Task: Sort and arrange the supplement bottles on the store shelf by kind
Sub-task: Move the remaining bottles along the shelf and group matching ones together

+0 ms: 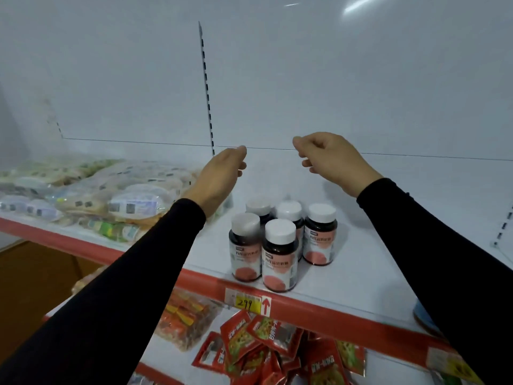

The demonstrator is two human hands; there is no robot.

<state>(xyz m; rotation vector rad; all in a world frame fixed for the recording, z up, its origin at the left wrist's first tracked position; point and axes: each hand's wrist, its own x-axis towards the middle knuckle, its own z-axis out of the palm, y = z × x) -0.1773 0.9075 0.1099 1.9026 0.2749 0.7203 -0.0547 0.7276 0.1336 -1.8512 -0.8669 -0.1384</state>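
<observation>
Five small round supplement bottles [280, 243], made of dark glass with smooth white caps, are bunched near the front edge of the flat white shelf [361, 276]. Farther back, above them, the left hand [219, 177] and right hand [330, 159] are held empty, fingers loosely curled.

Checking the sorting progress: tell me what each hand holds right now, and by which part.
Nothing is held. The left hand and right hand hover empty above the bottles, which all stand untouched on the shelf.

Both empty hands, left hand [222, 173] and right hand [330, 159], hover above five bottles [280, 243]
</observation>
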